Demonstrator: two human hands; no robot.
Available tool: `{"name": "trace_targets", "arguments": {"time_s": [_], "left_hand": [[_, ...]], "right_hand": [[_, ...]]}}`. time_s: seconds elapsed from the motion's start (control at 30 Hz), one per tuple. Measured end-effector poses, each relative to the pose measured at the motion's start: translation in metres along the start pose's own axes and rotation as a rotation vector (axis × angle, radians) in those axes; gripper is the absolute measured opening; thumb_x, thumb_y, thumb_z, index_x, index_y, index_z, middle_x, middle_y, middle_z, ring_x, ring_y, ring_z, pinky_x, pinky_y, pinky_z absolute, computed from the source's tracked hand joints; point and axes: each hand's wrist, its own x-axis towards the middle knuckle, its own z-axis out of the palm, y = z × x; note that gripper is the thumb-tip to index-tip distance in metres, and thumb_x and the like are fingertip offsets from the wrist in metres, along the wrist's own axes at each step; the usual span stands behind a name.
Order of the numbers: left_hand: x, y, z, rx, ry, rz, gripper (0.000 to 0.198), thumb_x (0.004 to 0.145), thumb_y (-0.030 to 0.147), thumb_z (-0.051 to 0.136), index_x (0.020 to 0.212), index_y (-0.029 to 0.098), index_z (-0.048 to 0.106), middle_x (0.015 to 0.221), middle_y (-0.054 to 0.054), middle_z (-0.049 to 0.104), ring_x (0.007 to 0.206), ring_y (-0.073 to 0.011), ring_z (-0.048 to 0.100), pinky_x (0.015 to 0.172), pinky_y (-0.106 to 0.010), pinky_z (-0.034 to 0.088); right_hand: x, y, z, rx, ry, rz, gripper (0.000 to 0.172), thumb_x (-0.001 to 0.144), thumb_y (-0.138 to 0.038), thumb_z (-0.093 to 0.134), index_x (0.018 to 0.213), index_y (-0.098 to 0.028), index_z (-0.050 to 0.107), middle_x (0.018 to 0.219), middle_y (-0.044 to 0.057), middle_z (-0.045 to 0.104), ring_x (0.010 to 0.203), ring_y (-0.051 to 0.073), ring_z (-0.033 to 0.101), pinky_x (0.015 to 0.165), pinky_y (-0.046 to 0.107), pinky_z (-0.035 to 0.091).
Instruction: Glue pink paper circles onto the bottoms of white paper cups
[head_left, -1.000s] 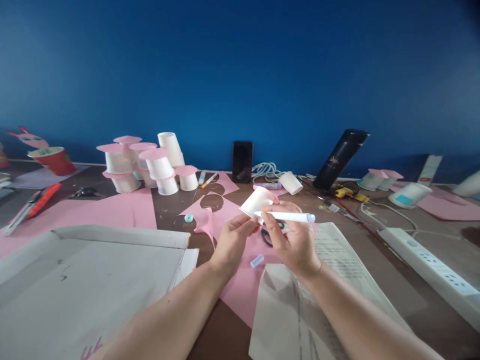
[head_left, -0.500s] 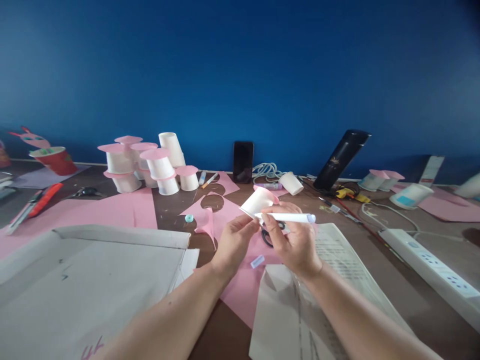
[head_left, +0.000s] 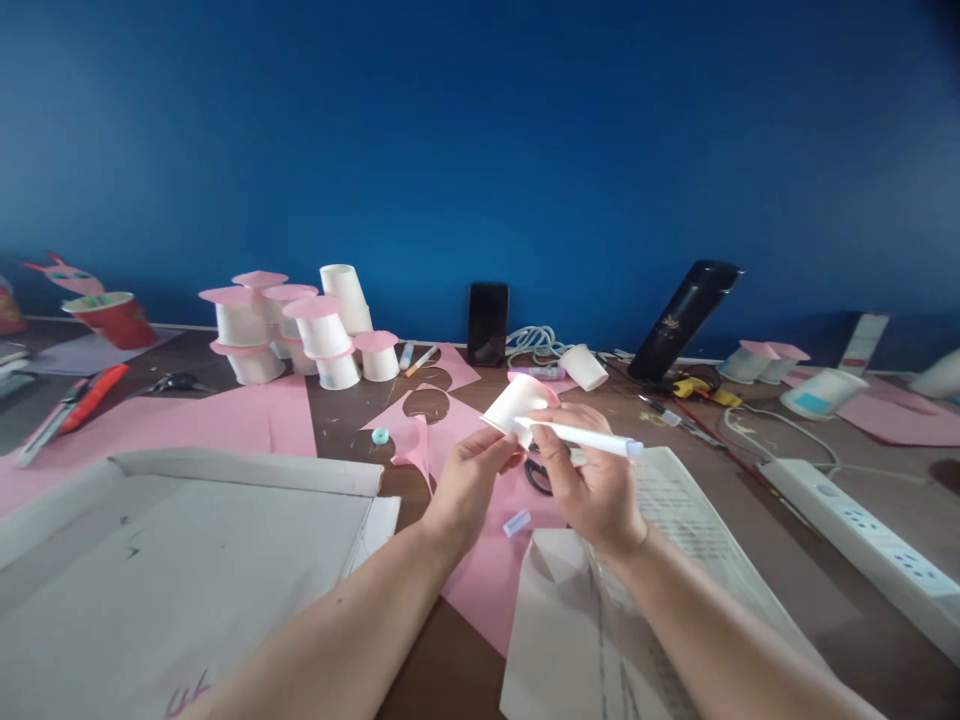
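My left hand [head_left: 466,490] pinches the rim of a white paper cup [head_left: 511,405], which is tilted on its side with a pink paper piece at its far end. Between the fingers of my right hand [head_left: 596,485] is a white marker [head_left: 592,438], its tip against or very close to the cup's side. Black-handled scissors [head_left: 538,478] lie behind my right hand, partly hidden. A small pale purple cap [head_left: 516,523] rests on the pink paper [head_left: 480,590] below my hands.
Stacked cups with pink tops [head_left: 322,325] stand back left. A phone [head_left: 488,322] leans on the wall, and a black bottle [head_left: 684,318] tilts at right. A utility knife [head_left: 71,412], a cardboard box lid [head_left: 247,560] and a power strip [head_left: 862,530] flank the work area.
The marker has swung so its rear end sits lower and further right, and its tip has shifted slightly up along the cup. My left hand and the cup stay nearly still.
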Motion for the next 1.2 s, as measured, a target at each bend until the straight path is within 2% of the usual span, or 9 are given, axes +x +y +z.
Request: {"name": "trace_targets", "arguments": {"time_s": [0.1,0.27,0.4,0.53,0.67,0.77,0.97,1.1,1.2], "left_hand": [[0.0015,-0.0013,-0.0007,-0.063,0.006,0.01,0.018,0.078,0.032,0.066,0.085,0.018,0.074,0.084,-0.005,0.064,0.081,-0.0161,0.054,0.087,-0.032,0.041],[0.0011,-0.0018,-0.0013,0.004,-0.019,0.028,0.024,0.08,0.036,0.065,0.094,0.018,0.074,0.084,-0.005,0.065,0.081,-0.0165,0.055,0.086,-0.032,0.041],[0.0005,-0.0016,-0.0009,0.023,-0.026,0.032,0.029,0.081,0.037,0.064,0.1,0.018,0.073,0.09,-0.006,0.067,0.086,-0.0177,0.056,0.087,-0.032,0.041],[-0.0001,-0.0013,-0.0009,0.037,-0.019,0.029,0.028,0.08,0.038,0.064,0.098,0.019,0.073,0.087,-0.005,0.067,0.084,-0.0171,0.057,0.085,-0.031,0.041],[-0.0002,-0.0015,-0.0009,0.033,-0.025,0.025,0.028,0.079,0.037,0.066,0.1,0.02,0.073,0.09,-0.005,0.068,0.086,-0.0165,0.057,0.086,-0.03,0.04],[0.0003,-0.002,-0.0012,0.042,-0.031,0.024,0.029,0.08,0.037,0.064,0.101,0.019,0.073,0.091,-0.005,0.068,0.086,-0.0168,0.057,0.087,-0.031,0.041],[0.001,-0.0022,-0.0013,-0.009,-0.014,0.02,0.024,0.08,0.035,0.065,0.097,0.019,0.073,0.09,-0.005,0.067,0.086,-0.0163,0.057,0.088,-0.031,0.041],[0.0014,-0.002,-0.0011,-0.02,-0.033,0.026,0.026,0.08,0.035,0.065,0.1,0.019,0.073,0.091,-0.006,0.067,0.082,-0.0153,0.056,0.087,-0.031,0.041],[0.0016,-0.0021,-0.0015,-0.017,-0.041,0.031,0.028,0.08,0.035,0.065,0.102,0.02,0.072,0.094,-0.006,0.067,0.083,-0.0156,0.056,0.087,-0.031,0.041]], "right_hand": [[-0.0008,0.0008,-0.0007,-0.014,0.052,0.068,0.015,0.087,-0.019,0.057,0.101,-0.021,0.064,0.094,0.004,0.07,0.09,0.021,0.064,0.083,0.037,0.048],[0.0,-0.0036,0.0014,-0.031,-0.023,0.025,0.01,0.088,-0.022,0.057,0.094,-0.021,0.065,0.09,0.004,0.07,0.089,0.021,0.064,0.085,0.038,0.047],[0.0015,-0.0059,0.0019,-0.065,-0.004,0.038,0.011,0.088,-0.024,0.056,0.093,-0.021,0.065,0.089,0.005,0.071,0.088,0.022,0.065,0.084,0.038,0.047],[0.0013,-0.0055,0.0013,-0.039,-0.053,0.041,0.01,0.088,-0.023,0.056,0.092,-0.021,0.065,0.086,0.004,0.071,0.086,0.021,0.066,0.084,0.037,0.047],[0.0009,-0.0043,0.0014,-0.058,-0.015,0.07,0.011,0.088,-0.024,0.055,0.093,-0.022,0.065,0.09,0.005,0.071,0.088,0.022,0.066,0.082,0.037,0.048],[0.0008,-0.0032,0.0017,-0.046,-0.05,0.061,0.01,0.087,-0.023,0.057,0.091,-0.022,0.066,0.087,0.004,0.071,0.087,0.021,0.066,0.081,0.036,0.048],[-0.0005,-0.0013,0.0009,-0.036,0.065,0.126,0.014,0.088,-0.023,0.055,0.097,-0.02,0.065,0.092,0.006,0.07,0.087,0.021,0.065,0.079,0.035,0.05],[0.0,-0.0014,0.0011,-0.034,-0.001,0.114,0.011,0.088,-0.023,0.057,0.093,-0.021,0.066,0.088,0.004,0.071,0.083,0.02,0.066,0.077,0.034,0.05],[0.0008,-0.0018,0.0014,-0.049,0.006,0.103,0.012,0.088,-0.024,0.056,0.094,-0.021,0.066,0.091,0.005,0.071,0.087,0.021,0.065,0.081,0.036,0.049]]}}
